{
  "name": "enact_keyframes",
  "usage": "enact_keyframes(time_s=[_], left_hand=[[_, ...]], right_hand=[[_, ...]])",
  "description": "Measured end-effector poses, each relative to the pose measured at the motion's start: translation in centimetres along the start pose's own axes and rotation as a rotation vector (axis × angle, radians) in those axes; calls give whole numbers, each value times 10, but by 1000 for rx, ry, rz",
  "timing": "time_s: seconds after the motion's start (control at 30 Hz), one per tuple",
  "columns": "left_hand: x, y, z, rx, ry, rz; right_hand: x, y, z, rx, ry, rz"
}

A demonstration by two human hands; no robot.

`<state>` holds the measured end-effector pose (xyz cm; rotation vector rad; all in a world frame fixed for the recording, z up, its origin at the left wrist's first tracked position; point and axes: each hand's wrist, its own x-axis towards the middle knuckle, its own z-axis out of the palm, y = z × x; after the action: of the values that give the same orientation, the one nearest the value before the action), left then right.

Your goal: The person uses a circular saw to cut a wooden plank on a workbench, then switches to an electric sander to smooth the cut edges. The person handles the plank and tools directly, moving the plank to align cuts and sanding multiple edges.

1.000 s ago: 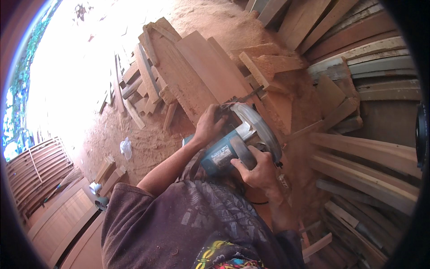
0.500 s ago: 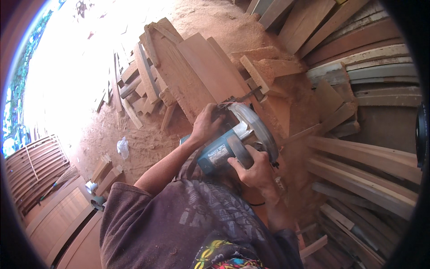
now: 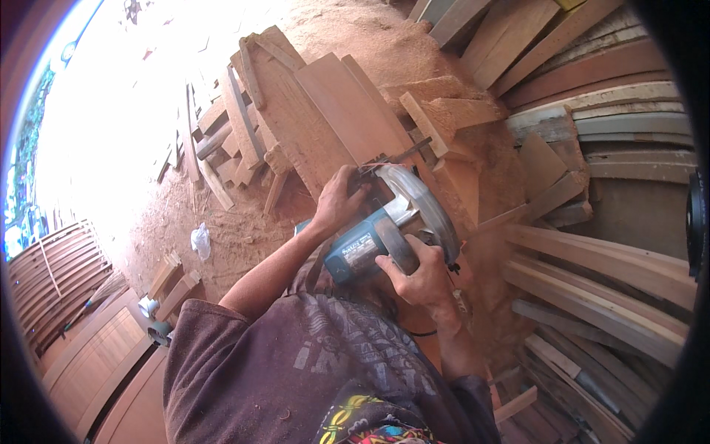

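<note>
A circular saw [image 3: 356,251] with a teal motor housing and a silver blade guard rests on a flat reddish-brown board [image 3: 347,107] in front of my body. My right hand [image 3: 420,275] is wrapped around its dark rear handle. My left hand [image 3: 342,198] is closed on the front of the saw near its base, with the fingertips partly hidden. A dark metal guide bar [image 3: 412,150] sticks out across the board beside the guard. The blade itself is hidden by the guard and housing.
A wider rough plank [image 3: 285,111] lies beside the board, over a pile of offcuts [image 3: 237,126]. Stacked timber [image 3: 599,259] crowds the right side. Sawdust [image 3: 355,33] covers the ground. Wooden panels [image 3: 111,348] and a crumpled clear plastic bag [image 3: 200,241] are on the left.
The saw and both hands have shifted very slightly away from me along the board. Both hands keep their hold.
</note>
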<state>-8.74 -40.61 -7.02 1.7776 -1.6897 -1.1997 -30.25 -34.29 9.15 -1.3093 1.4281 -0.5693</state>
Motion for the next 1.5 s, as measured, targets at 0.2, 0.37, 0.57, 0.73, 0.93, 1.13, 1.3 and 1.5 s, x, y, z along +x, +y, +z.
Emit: enact_keyframes(time_s=[0.2, 0.37, 0.57, 0.73, 0.93, 1.13, 1.3, 1.5], left_hand=[[5, -4, -5, -1, 0, 14], [10, -8, -9, 8, -1, 12], [15, -15, -13, -2, -7, -13], [20, -25, -15, -14, -21, -10], [23, -26, -19, -25, -8, 8], [30, -33, -23, 3, -10, 18], [36, -45, -25, 6, 1, -6], [39, -43, -30, -14, -10, -24]], right_hand=[[6, -4, 3, 10, 4, -7], [12, -4, 7, -4, -1, 0], [20, 1, 17, 3, 22, -10], [27, 0, 21, 25, 19, -29], [32, -1, 25, 20, 24, -41], [41, -3, 30, 15, 25, -30], [50, 0, 38, 18, 16, -6], [56, 1, 41, 10, 5, 4]])
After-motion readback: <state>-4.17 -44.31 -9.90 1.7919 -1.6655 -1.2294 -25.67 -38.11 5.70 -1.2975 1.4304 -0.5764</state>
